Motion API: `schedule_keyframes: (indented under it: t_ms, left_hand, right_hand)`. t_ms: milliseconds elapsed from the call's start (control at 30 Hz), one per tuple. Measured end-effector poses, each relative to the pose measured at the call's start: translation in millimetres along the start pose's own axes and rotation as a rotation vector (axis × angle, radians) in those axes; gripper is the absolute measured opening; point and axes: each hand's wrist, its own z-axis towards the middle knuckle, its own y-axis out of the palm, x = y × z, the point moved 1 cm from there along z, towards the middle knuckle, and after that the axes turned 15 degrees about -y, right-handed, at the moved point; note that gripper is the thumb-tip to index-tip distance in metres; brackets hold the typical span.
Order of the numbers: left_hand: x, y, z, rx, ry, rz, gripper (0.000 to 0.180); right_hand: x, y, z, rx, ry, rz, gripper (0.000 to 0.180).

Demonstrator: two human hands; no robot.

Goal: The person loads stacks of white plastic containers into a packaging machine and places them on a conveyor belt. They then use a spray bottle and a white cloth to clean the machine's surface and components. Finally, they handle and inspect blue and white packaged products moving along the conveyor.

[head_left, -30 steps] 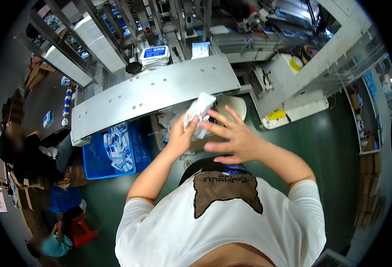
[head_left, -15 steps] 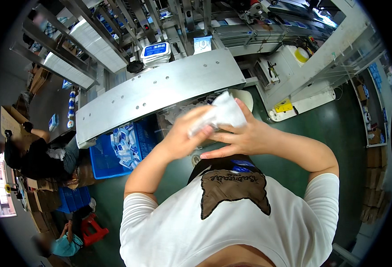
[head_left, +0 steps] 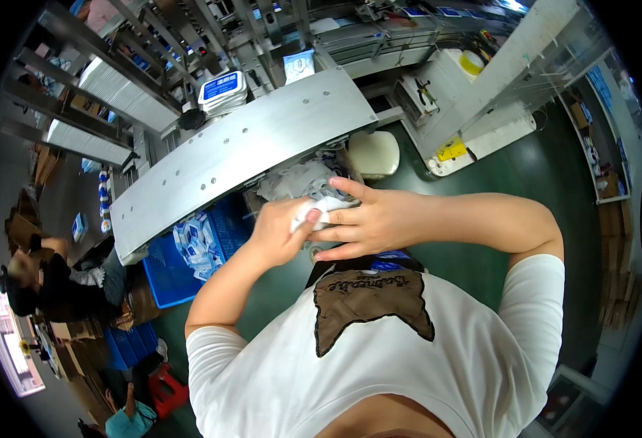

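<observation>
From the head view, the left hand (head_left: 281, 233) and right hand (head_left: 368, 223) meet fingertip to fingertip, pinching a small white packet (head_left: 319, 212) between them, just off the near edge of the slanted metal counter (head_left: 226, 157). A blue crate (head_left: 182, 255) of packets sits below, to the left.

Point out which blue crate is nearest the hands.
The blue crate just under the metal table's edge, with white packets inside, beside the left hand. The other blue crate sits farther off on the floor.
</observation>
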Motion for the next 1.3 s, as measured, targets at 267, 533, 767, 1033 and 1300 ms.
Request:
schedule_keyframes:
  t_ms: [267, 533, 767, 1033, 1300]
  left_hand:
    - [23, -4, 33, 0.338, 0.168, -0.004, 0.032]
    - [-12, -1, 23, 0.056, 0.071, 0.197, 0.041]
    - [39, 40, 63, 0.287, 0.425, 0.305, 0.041]
    - [7, 49, 41, 0.323, 0.467, 0.279, 0.048]
    - [9, 95, 58, 0.354, 0.446, 0.343, 0.04]
  right_hand:
    - [4, 18, 1, -0.016, -0.015, -0.047, 0.019]
    - [4, 10, -21, 0.017, 0.045, 0.022, 0.026]
    - [6, 91, -17, -0.045, 0.358, 0.171, 0.031]
    - [32, 92, -60, 0.311, 0.42, 0.615, 0.053]
    - [20, 118, -36, 1.56, 0.633, 2.32, 0.04]
